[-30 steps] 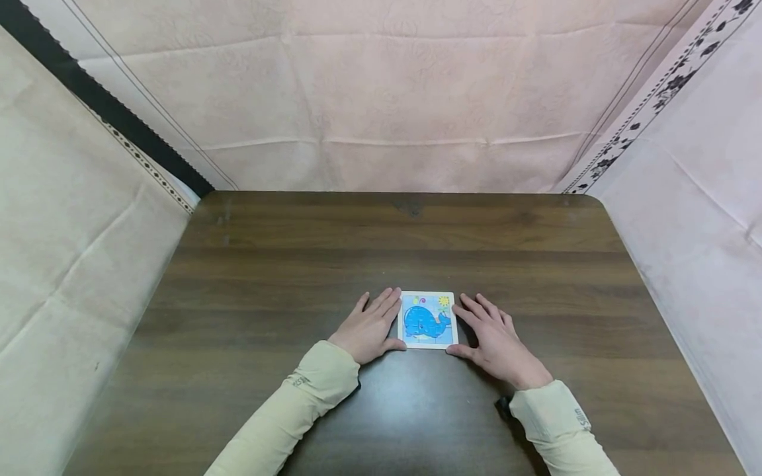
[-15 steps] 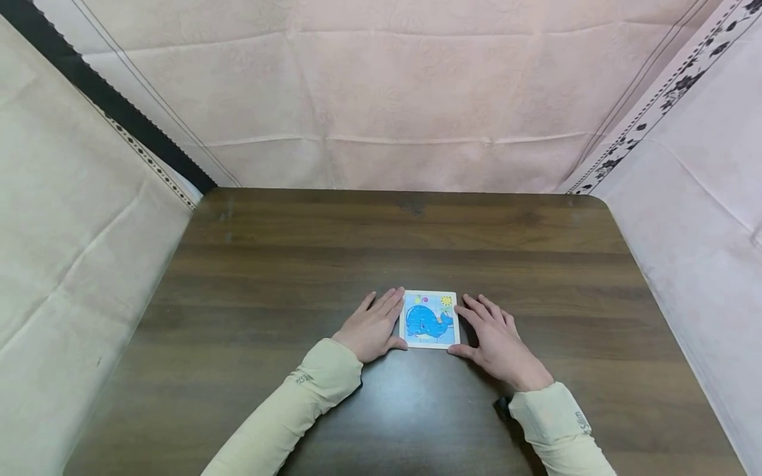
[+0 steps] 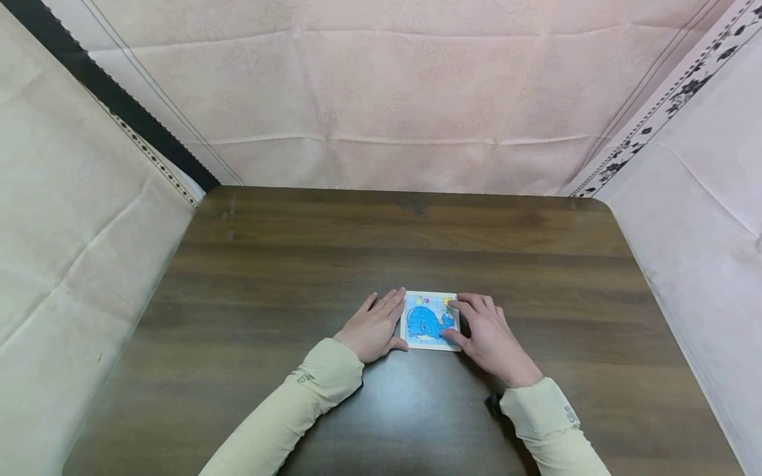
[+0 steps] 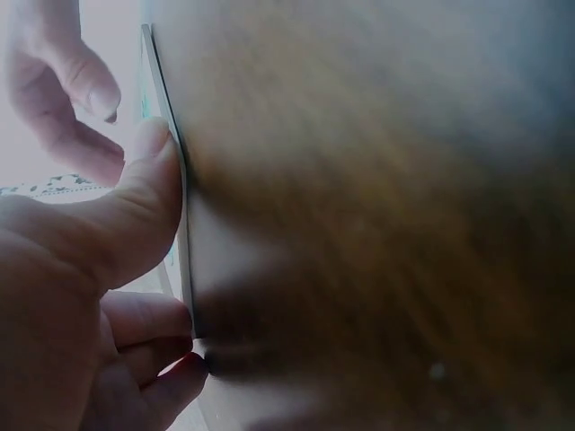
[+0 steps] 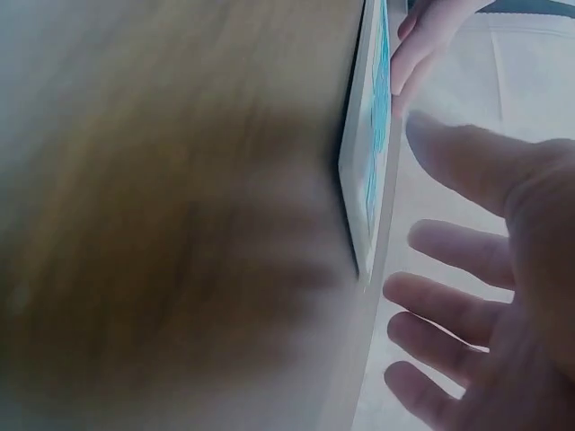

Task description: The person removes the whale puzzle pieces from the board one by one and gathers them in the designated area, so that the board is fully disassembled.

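Observation:
A small square jigsaw puzzle (image 3: pixel 423 322) lies flat on the table, its picture a blue whale with a yellow sun inside a white border. Along its left edge rests my left hand (image 3: pixel 370 328), fingers straight and thumb at the near left corner. The left wrist view shows the left thumb (image 4: pixel 148 193) against the puzzle's rim (image 4: pixel 186 242). My right hand (image 3: pixel 489 334) is over the puzzle's right side, covering part of that edge. In the right wrist view the right fingers (image 5: pixel 449 301) are loosely extended, apart from the board, with nothing between them.
The dark wooden table (image 3: pixel 297 251) has rounded far corners. Pale cloth (image 3: pixel 417 99) hangs behind it and on both sides, with a dark strip (image 3: pixel 119 92) at left and a floral border (image 3: pixel 673 99) at right. Both forearms wear light sleeves (image 3: pixel 297 403).
My right hand has left the puzzle's right edge and shifted left, its thumb and index finger now over the picture. The left hand stays along its edge.

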A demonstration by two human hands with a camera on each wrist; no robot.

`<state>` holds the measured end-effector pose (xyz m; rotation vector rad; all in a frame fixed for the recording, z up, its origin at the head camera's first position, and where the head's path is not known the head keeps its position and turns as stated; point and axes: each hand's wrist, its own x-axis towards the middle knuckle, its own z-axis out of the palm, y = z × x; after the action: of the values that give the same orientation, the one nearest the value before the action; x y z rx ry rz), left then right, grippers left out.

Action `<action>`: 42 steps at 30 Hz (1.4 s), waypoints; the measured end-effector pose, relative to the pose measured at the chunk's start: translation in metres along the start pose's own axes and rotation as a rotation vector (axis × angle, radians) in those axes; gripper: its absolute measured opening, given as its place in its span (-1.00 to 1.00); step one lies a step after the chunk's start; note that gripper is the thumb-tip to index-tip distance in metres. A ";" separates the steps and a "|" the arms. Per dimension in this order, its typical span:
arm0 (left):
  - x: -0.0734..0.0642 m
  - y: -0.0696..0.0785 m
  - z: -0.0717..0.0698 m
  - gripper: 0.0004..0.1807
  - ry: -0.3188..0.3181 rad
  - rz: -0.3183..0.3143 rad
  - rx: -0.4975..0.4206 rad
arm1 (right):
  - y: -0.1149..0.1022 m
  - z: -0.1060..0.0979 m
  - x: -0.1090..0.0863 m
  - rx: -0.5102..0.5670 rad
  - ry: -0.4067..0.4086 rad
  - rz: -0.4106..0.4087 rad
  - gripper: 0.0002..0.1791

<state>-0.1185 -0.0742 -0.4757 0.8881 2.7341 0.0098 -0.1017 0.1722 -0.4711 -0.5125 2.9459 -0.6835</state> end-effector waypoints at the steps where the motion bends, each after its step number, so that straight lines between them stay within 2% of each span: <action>1: 0.000 0.000 0.000 -0.03 0.000 0.000 0.002 | -0.002 0.000 0.002 0.002 0.007 -0.003 -0.30; 11: 0.000 0.000 -0.002 -0.03 -0.006 -0.005 0.009 | -0.016 0.002 0.019 -0.001 -0.014 -0.030 -0.38; 21: 0.000 -0.003 0.000 -0.04 0.020 0.019 -0.001 | -0.027 0.013 0.033 0.095 -0.032 -0.026 -0.46; 26: 0.001 -0.002 -0.002 -0.04 0.020 0.020 -0.003 | -0.027 0.017 0.036 0.108 -0.028 -0.019 -0.48; 33: 0.004 -0.002 -0.003 -0.04 0.037 0.031 -0.007 | -0.025 0.020 0.040 0.118 -0.042 0.027 -0.50; 42: 0.005 -0.003 -0.004 -0.06 0.023 0.019 -0.028 | -0.026 0.018 0.042 0.142 -0.077 0.065 -0.53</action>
<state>-0.1249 -0.0732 -0.4733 0.9114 2.7401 0.0624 -0.1308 0.1285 -0.4759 -0.4184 2.8028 -0.8369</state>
